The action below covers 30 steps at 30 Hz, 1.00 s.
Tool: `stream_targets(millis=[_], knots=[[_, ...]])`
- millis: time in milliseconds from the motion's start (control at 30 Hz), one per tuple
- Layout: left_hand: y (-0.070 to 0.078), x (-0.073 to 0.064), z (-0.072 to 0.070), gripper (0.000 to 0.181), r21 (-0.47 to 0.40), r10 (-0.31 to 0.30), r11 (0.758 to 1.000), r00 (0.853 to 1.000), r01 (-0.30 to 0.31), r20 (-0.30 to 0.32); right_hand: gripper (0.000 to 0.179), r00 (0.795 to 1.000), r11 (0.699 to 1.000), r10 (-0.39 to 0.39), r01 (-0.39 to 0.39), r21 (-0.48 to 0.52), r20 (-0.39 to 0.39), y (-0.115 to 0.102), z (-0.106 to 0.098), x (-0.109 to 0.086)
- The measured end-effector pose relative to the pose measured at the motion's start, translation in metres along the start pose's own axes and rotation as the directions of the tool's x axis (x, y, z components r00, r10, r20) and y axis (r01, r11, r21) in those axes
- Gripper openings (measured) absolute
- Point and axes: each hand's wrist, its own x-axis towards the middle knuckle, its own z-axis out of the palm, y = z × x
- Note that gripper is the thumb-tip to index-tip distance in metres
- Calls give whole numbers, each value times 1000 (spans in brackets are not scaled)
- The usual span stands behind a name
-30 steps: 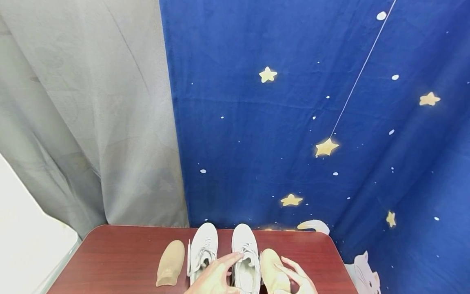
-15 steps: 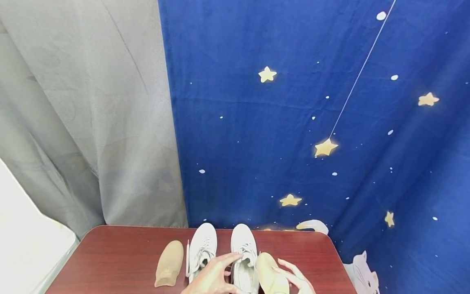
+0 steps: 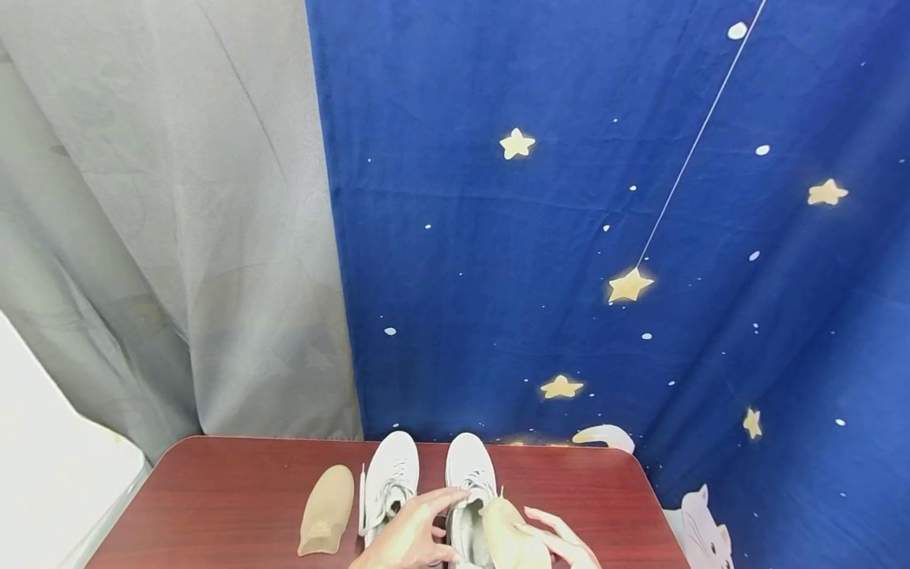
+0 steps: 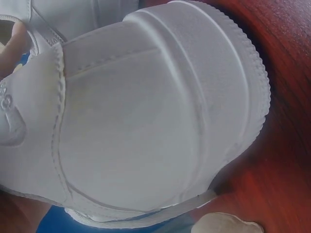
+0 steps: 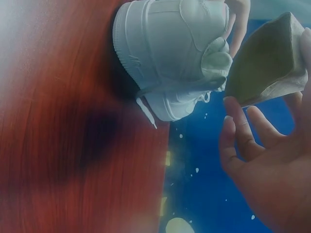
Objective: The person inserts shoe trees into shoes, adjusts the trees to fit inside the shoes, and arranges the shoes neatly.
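Observation:
My right hand (image 3: 565, 545) grips a beige moulded shoe insert (image 3: 513, 533) by its right side, tilted over the right white sneaker's opening. In the right wrist view the insert (image 5: 267, 63) shows its hollow back, and my right hand (image 5: 272, 179) has thumb and fingers at its edges. My left hand (image 3: 415, 529) holds the right sneaker (image 3: 467, 462) at its opening, one finger at the tongue and the thumb lower near the collar. Left of it stands the other white sneaker (image 3: 394, 466), partly hidden by my left hand; its heel (image 4: 126, 121) fills the left wrist view.
A second beige shoe insert (image 3: 327, 510) lies left of the sneakers on the reddish-brown table (image 3: 227, 498). A loose lace (image 5: 146, 111) hangs beside the right sneaker. Behind the table hang a grey curtain (image 3: 263, 316) and a blue starry curtain (image 3: 455, 276).
My right hand has carried the insert leftward, from beside the right sneaker to over its opening, tilting it. My left hand stays at the sneaker's opening; both sneakers stay in place.

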Motion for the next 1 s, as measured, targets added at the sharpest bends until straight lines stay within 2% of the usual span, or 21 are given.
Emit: stream_targets(millis=[33, 67, 100, 167, 267, 400, 500, 667, 1000], knots=[[0, 0, 0, 78, 2, -3, 1000, 1000, 3, -3, 42, 996, 994, 83, -81, 70, -34, -1, 1, 0], [0, 0, 0, 78, 1, -7, 1000, 1000, 7, -4, 43, 992, 991, 117, -113, 76, -54, -2, 3, 0], [0, 0, 0, 77, -2, -12, 1000, 1000, 12, -4, 44, 980, 976, 182, -170, 137, -82, -3, 4, 0], [0, 0, 0, 77, -17, -27, 1000, 1000, 27, 2, 46, 975, 974, 198, -184, 134, -104, -3, 6, 1], [-1, 0, 0, 76, -31, -51, 998, 999, 51, 14, 43, 982, 974, 177, -165, 153, -72, -2, 7, 4], [-1, 0, -1, 76, -39, -73, 996, 997, 74, 28, 39, 989, 966, 143, -149, 212, 42, 4, 7, 8], [-1, 0, -1, 75, -49, -80, 995, 996, 82, 31, 40, 988, 961, 126, -144, 235, 92, 7, 7, 9], [0, 1, -1, 74, -67, -105, 992, 994, 107, 37, 40, 988, 962, 116, -137, 237, 100, 8, 7, 9], [-1, 3, -1, 71, -75, -107, 991, 993, 109, 41, 38, 987, 968, 145, -157, 196, 73, 10, 8, 11]])
